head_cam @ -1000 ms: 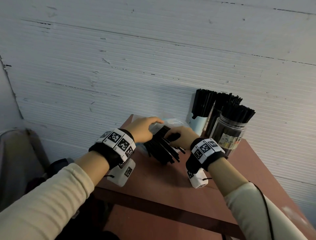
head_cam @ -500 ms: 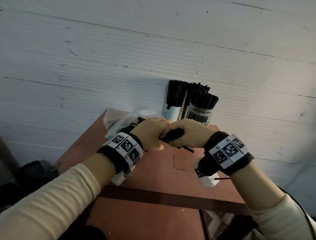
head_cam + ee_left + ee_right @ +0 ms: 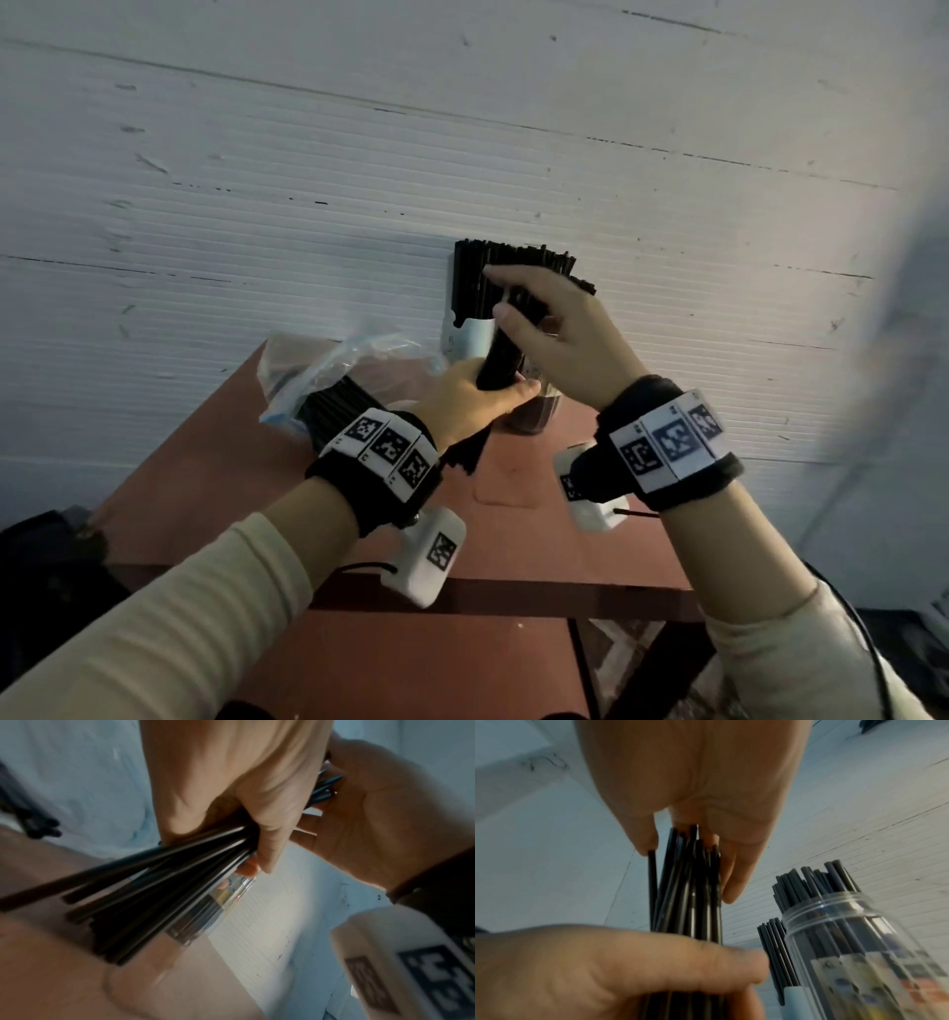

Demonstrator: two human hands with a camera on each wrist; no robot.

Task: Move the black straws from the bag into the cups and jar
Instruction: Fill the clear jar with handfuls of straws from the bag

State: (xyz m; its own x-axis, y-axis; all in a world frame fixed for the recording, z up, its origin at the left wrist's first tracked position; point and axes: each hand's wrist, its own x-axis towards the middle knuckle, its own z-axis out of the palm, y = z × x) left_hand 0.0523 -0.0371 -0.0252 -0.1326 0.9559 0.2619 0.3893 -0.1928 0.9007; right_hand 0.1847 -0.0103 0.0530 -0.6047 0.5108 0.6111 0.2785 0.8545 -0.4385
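My left hand [image 3: 472, 401] grips a bundle of black straws [image 3: 500, 354] upright, just in front of the clear jar [image 3: 534, 419]. My right hand [image 3: 544, 329] rests its straight fingers on the bundle's top ends [image 3: 693, 862]. The jar [image 3: 859, 943] holds several black straws, and so does the white cup [image 3: 464, 339] behind it. The clear plastic bag [image 3: 318, 365] lies at the table's back left with more black straws [image 3: 334, 406] sticking out. In the left wrist view the bundle [image 3: 154, 892] fans out below my fist [image 3: 231, 791].
The reddish-brown table [image 3: 513, 539] stands against a white ribbed wall [image 3: 462, 154]. A dark object [image 3: 41, 565] sits low to the table's left. A rounded patch [image 3: 506, 488] marks the tabletop in front of the jar.
My left hand has lifted the bundle off the bag and turned it upright in front of the jar. My right hand has let go of the bundle's side and moved up to its top ends.
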